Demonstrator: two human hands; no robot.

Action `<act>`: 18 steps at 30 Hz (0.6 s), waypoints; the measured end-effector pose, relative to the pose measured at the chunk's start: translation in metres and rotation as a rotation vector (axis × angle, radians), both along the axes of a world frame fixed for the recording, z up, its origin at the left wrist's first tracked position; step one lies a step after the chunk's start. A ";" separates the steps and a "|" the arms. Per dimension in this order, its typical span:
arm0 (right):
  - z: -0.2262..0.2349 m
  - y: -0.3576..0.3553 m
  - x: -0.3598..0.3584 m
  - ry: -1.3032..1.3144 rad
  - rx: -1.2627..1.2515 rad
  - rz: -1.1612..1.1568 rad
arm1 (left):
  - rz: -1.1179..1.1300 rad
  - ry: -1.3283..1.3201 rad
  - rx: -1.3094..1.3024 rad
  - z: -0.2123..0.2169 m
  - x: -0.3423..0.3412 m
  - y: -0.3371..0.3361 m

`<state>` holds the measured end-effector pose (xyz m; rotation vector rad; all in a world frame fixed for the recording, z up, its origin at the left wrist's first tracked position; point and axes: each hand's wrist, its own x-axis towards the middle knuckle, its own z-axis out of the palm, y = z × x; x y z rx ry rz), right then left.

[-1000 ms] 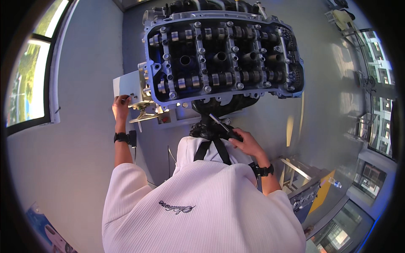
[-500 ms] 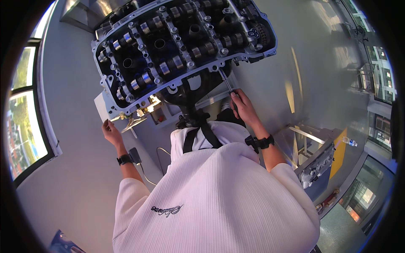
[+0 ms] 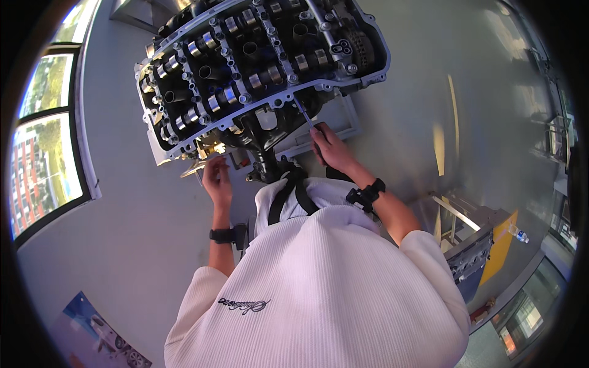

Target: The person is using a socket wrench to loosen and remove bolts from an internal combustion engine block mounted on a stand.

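Note:
A grey engine cylinder head (image 3: 285, 97) with exposed camshafts (image 3: 230, 95) is held up in front of me on a black support (image 3: 265, 144). My right hand (image 3: 328, 147) is closed round the dark handle of a screwdriver-like tool (image 3: 304, 114). Its thin metal shaft slants up to the near edge of the cylinder head, where the tip is hard to make out. My left hand (image 3: 217, 180) is raised below the near left edge, beside some brass-coloured parts (image 3: 215, 148). Its fingers are loosely bent and apart, and I see nothing held in them.
Lower right stands a metal frame (image 3: 466, 224) with a yellow panel (image 3: 498, 245) and a plastic bottle (image 3: 518, 233). Windows (image 3: 46, 165) line the left wall. A poster (image 3: 98, 331) shows at lower left. Black straps (image 3: 288, 196) hang at my chest.
My left hand has moved right, in under the brass-coloured parts. The right hand still grips the tool at the near edge. The whole view has shifted slightly as my head turned.

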<state>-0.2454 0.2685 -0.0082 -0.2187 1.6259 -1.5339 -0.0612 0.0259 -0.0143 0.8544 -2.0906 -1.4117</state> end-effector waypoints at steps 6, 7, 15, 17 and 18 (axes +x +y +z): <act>-0.009 -0.010 0.002 -0.032 -0.115 0.055 | -0.559 -0.235 0.334 0.022 -0.052 0.092; -0.009 -0.010 0.002 0.073 -0.089 0.059 | -0.608 -0.204 0.339 0.011 -0.053 0.108; -0.006 0.009 -0.009 0.218 0.007 0.180 | -0.436 -0.243 0.635 0.024 -0.061 0.152; -0.011 0.019 -0.014 0.103 -0.142 0.181 | -0.393 -0.170 0.641 0.018 -0.054 0.161; -0.008 0.023 -0.020 0.028 -0.140 0.238 | -0.302 -0.110 0.781 0.006 -0.048 0.164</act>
